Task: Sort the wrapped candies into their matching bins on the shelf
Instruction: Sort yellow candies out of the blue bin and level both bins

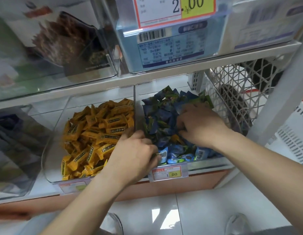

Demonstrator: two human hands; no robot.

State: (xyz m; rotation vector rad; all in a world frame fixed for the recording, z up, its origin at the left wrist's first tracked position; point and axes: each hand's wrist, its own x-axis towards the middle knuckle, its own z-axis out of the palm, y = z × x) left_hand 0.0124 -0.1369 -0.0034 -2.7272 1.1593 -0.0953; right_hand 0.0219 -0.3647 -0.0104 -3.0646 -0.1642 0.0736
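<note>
— So, where's the candy?
— Blue candies point(162, 116) fill the rt bin point(215, 158); yellow candies point(96, 129) fill the left bin point(52, 133) just beside it.
— Hands?
— Both in the rt bin, apart. Up front the left hand point(132, 153) curls its fingers round blue wrappers. Further back the right hand point(199, 126) digs into the pile (tips buried, can't tell if it grips). Price tag point(167, 173) sits below.
</note>
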